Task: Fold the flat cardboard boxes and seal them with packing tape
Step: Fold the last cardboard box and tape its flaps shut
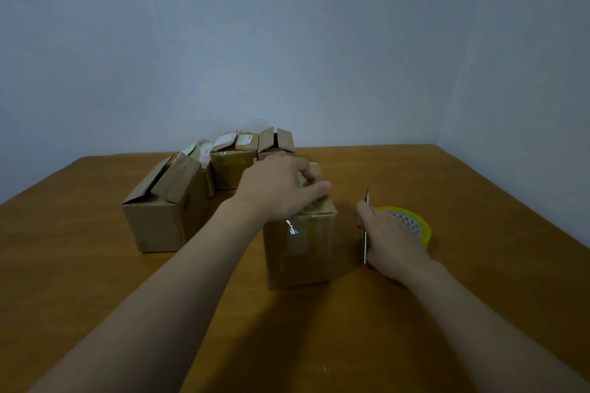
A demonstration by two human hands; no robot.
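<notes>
L hand (pixel 277 189) presses taped box (pixel 300 250) top; R hand (pixel 393 241) grips cutter (pixel 367 199) by tape roll (pixel 422 226); labels (pixel 226 139) unreadable.

left hand (pixel 281 190) rests palm down; right hand (pixel 394 241) grips a blade (pixel 365 244).

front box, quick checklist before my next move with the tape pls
1. Front box stands upright on the table: ok.
2. Left hand rests on the box top and holds the flaps down: ok.
3. Tape strip runs glossy down the near face: ok. Whether the top seam is fully covered: cannot tell, the hand hides it.
4. Right hand grips a thin metal tool, its tip clear of the left hand: ok.
5. Tape roll lies just behind the right hand: ok.
6. Left box sealed: not ok, its flaps stand open.
</notes>
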